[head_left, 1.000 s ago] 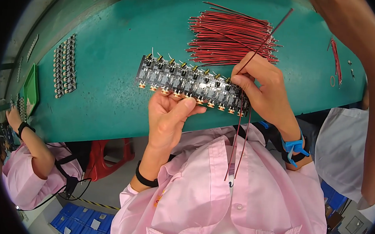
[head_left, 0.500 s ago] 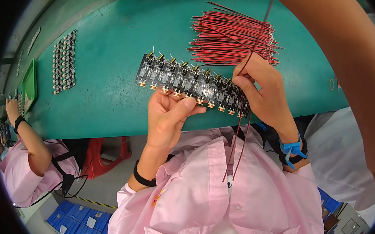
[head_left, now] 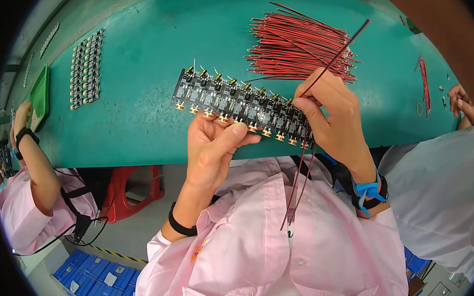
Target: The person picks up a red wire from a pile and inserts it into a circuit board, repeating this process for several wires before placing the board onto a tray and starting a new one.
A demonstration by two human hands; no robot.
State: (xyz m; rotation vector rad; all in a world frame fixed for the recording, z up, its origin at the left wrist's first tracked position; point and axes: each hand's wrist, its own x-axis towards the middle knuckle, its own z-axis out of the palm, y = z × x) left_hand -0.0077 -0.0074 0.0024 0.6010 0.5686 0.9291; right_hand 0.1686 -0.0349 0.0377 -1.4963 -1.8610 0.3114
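Note:
A long panel of joined black circuit boards (head_left: 245,107) slants across the middle, copper-coloured round parts on its near edge and short pale leads on its far edge. My left hand (head_left: 212,152) grips its near edge, thumb on top. At the panel's right end my right hand (head_left: 333,113) is closed in a pinch on a dark red wire (head_left: 345,48), which sticks up past the knuckles. Two dark wire lengths (head_left: 300,193) hang from below that hand in front of the pink coat. The fingers hide where the wire meets the board.
Beyond my right hand lies a pile of red and black wires (head_left: 296,45). At left are finished-looking board strips (head_left: 86,68) and a green tray (head_left: 41,96) beside a co-worker's hand (head_left: 22,114). At right, another person's hand (head_left: 462,103) rests near a small wire bundle (head_left: 425,87).
The held wire's upper end has tipped to the right. The other person's arm at right has swung outward, uncovering a hand and a wire bundle. My left hand and the panel stay put.

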